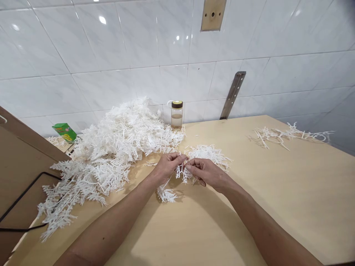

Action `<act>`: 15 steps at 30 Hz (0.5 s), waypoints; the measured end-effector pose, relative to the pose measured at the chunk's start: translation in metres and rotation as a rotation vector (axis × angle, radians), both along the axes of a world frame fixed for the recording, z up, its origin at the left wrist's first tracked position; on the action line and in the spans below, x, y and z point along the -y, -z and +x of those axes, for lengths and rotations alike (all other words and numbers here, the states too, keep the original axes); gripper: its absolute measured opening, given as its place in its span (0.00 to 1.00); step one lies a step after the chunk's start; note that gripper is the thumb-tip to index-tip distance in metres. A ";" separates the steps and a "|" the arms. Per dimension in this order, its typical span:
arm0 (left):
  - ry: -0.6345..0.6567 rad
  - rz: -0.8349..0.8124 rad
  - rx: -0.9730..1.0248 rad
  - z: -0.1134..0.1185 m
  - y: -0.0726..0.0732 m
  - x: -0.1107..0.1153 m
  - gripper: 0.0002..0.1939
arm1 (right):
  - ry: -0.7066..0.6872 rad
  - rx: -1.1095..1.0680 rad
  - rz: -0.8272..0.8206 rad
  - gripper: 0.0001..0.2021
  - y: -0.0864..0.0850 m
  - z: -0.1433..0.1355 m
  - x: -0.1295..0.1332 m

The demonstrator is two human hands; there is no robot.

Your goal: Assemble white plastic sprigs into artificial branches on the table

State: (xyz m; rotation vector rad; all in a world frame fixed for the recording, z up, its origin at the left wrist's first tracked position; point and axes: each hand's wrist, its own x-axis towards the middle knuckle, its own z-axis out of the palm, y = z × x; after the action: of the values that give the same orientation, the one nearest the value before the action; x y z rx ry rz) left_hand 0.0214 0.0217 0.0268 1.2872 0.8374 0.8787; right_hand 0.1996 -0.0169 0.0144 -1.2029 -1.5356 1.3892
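A small white branching piece (181, 171) hangs between my two hands above the table. My left hand (167, 167) pinches it from the left, thumb and fingers pressed together. From the right, my right hand (205, 171) grips the same piece with thumb and forefinger, its other fingers curled. Just behind my right hand lies a small heap of white sprigs (209, 152). Below my left hand is a white tuft (167, 195); whether it joins the held piece is unclear. A large pile of white branching pieces (116, 136) spreads to the left.
A bottle with a dark lid (176, 115) stands by the tiled wall. A green carton (64, 132) leans behind the pile. Bare white stems (283, 136) lie on the table (291, 192) at the back right. A cardboard box (24, 159) and black wire frame (22, 197) are left.
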 end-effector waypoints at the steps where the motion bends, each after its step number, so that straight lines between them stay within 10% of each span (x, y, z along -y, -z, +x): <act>1: -0.003 0.009 -0.021 0.000 -0.001 0.001 0.21 | -0.008 0.010 -0.002 0.19 0.001 0.001 0.000; 11: 0.085 -0.084 -0.138 -0.008 -0.004 0.001 0.34 | 0.230 0.031 0.088 0.16 0.004 -0.002 -0.004; 15: 0.078 -0.121 -0.198 -0.008 -0.006 0.000 0.23 | 0.263 0.000 0.091 0.16 0.010 -0.003 -0.005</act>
State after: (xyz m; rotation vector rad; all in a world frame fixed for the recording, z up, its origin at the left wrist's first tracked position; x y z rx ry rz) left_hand 0.0137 0.0218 0.0326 1.3049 0.9742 0.6364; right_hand 0.1963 -0.0115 0.0043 -1.2958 -1.3694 1.1355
